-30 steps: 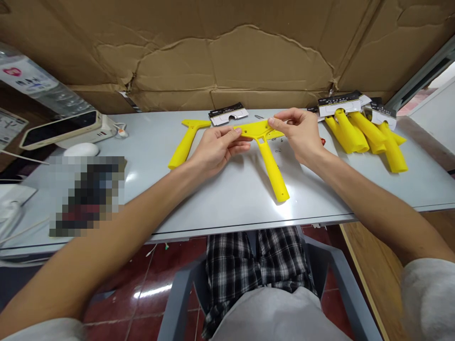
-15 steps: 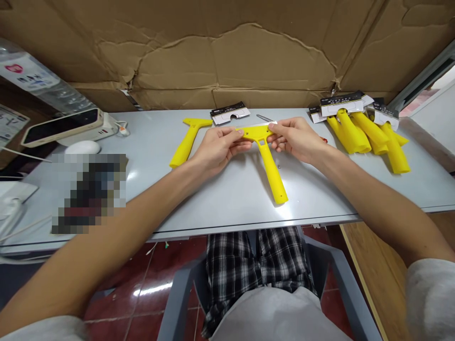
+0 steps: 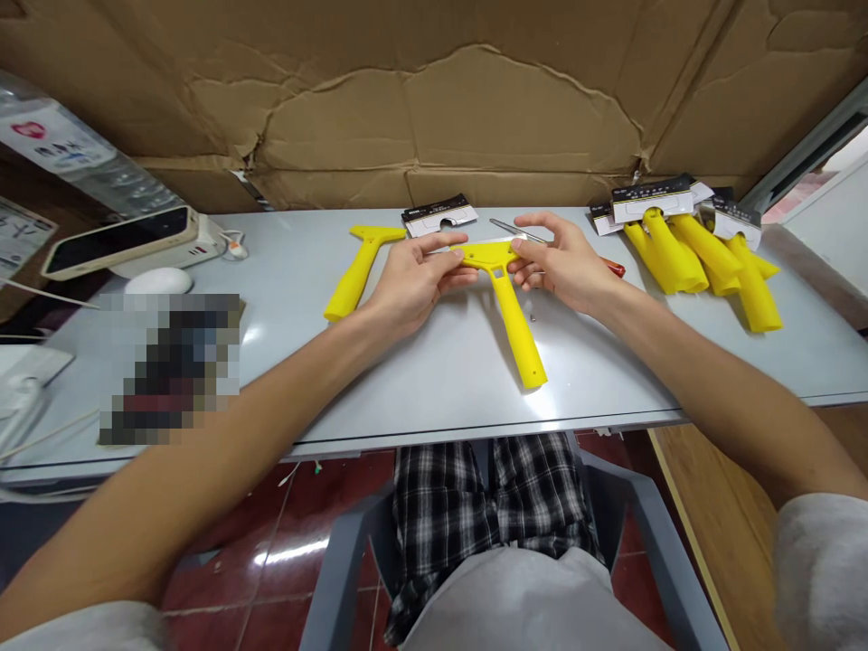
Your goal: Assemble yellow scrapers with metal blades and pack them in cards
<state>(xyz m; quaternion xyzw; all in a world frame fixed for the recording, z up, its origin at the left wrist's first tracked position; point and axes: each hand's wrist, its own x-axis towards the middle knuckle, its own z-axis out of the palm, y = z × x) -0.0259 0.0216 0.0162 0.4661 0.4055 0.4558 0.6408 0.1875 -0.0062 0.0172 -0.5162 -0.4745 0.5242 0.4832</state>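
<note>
Both hands hold a yellow scraper (image 3: 519, 330) by its wide head, with the handle slanting toward me. A thin metal blade edge shows along the top of the head. My left hand (image 3: 424, 276) pinches the left end between thumb and fingers. At the right end, my right hand (image 3: 560, 262) grips with its thumb on the face and its index finger lifted off. Behind that hand lies a screwdriver (image 3: 505, 228), its red handle partly hidden. A tiny metal piece, perhaps a screw (image 3: 533, 317), lies beside the handle. Left of my hands rests a second yellow scraper body (image 3: 356, 276).
Black-and-white header cards (image 3: 440, 217) lie at the back of the white table (image 3: 407, 389). Several yellow scraper handles (image 3: 712, 262) with cards are piled at the right. A phone (image 3: 118, 240), a white mouse (image 3: 158, 281) and a plastic bottle (image 3: 74, 145) are at the left. Cardboard (image 3: 440, 108) stands behind.
The index fingers of both hands have lifted away from the scraper's top edge, the right one more. The scraper stays almost in place, and more of the screwdriver's red handle shows.
</note>
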